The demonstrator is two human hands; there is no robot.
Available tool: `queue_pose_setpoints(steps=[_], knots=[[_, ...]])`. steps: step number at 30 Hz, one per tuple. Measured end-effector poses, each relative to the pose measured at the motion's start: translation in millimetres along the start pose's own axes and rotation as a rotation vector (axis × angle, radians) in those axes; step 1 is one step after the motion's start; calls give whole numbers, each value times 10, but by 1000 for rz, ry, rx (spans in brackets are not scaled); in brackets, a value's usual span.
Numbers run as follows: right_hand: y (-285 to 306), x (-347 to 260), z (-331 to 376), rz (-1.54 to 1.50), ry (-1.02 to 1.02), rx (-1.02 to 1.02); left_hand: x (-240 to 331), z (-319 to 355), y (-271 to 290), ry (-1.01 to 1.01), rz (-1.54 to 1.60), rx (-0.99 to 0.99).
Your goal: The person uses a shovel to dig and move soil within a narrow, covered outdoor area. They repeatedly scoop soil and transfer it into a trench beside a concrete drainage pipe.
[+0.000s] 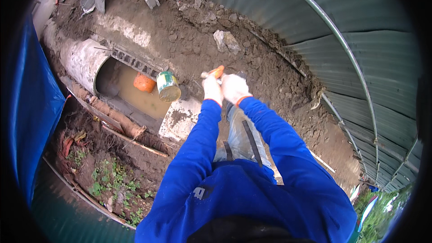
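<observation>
Both my hands wear white work gloves with orange cuffs and are held close together in front of me. My left hand (212, 89) is closed around an orange, handle-like piece (217, 71) that sticks out past its fingers; its exact kind is unclear. Beside it, my right hand (235, 89) is also closed. A small dark thing (242, 75) shows at its far side, too small to name. To the left of my hands, a tin can (167, 85) with a green, white and yellow label is at the edge of muddy water (150, 105).
An orange rounded object (144, 82) sits in the water by a large concrete pipe (85, 65). Hollow blocks (135, 61) line the far edge. A pale slab (180, 118) lies near my legs. Corrugated metal sheeting (355, 63) stands right; a blue tarp (36, 103) hangs left.
</observation>
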State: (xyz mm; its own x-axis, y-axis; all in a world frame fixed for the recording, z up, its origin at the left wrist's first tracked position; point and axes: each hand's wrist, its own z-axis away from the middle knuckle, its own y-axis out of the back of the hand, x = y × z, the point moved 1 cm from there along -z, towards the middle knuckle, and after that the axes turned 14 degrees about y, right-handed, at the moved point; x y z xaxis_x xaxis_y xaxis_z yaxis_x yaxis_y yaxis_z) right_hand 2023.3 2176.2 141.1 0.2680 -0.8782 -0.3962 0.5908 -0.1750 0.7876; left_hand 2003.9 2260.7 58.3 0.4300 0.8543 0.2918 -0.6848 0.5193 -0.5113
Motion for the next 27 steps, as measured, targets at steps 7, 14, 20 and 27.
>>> queue_pose_setpoints(steps=[7, 14, 20, 27], knots=[[-163, 812, -30, 151, 154, 56, -613, -442, -173, 5, 89, 0], [-829, 1056, 1511, 118, -165, -259, -2207, 547, 582, 3, -356, 63], [-1196, 631, 1176, 47, 17, -89, -1625, 213, 1098, 113, 5, -14], [-1602, 535, 1546, 26, 66, -7, -1922, 391, 1553, -33, -71, -82]])
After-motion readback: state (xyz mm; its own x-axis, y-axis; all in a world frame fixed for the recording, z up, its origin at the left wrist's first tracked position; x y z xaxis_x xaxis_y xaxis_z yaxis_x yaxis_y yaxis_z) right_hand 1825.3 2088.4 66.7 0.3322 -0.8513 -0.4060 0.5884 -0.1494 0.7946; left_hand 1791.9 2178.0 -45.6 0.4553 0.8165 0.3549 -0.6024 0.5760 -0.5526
